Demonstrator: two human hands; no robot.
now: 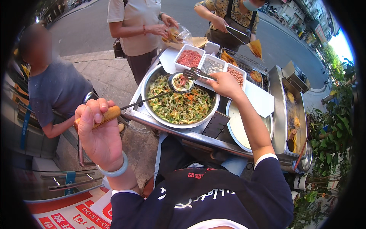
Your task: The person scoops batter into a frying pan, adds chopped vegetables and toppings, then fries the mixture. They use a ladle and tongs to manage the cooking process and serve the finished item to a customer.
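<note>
My left hand [98, 131] grips the wooden handle of a long-stemmed metal ladle [181, 82], whose round cup is above a large steel bowl [145, 100] of chopped vegetables [183, 107]. The cup holds white batter topped with vegetables and pieces of pink meat. My right hand [226, 84] holds metal serving tongs [197, 74], their slotted tips over the cup's right rim. Just beyond are white tubs of pink meat [188, 58], small grey-white pieces of seafood [212, 66] and peanuts [235, 76]. Under my right forearm stands a basin of pale batter [243, 128].
To the right, fritters cook in a steel fryer [291, 120]; behind the tubs, a wire rack [258, 65] holds fried pieces. Across the cart, one person [140, 31] handles a plastic bag and a masked person [234, 23] uses tongs. Another person [54, 83] is at left.
</note>
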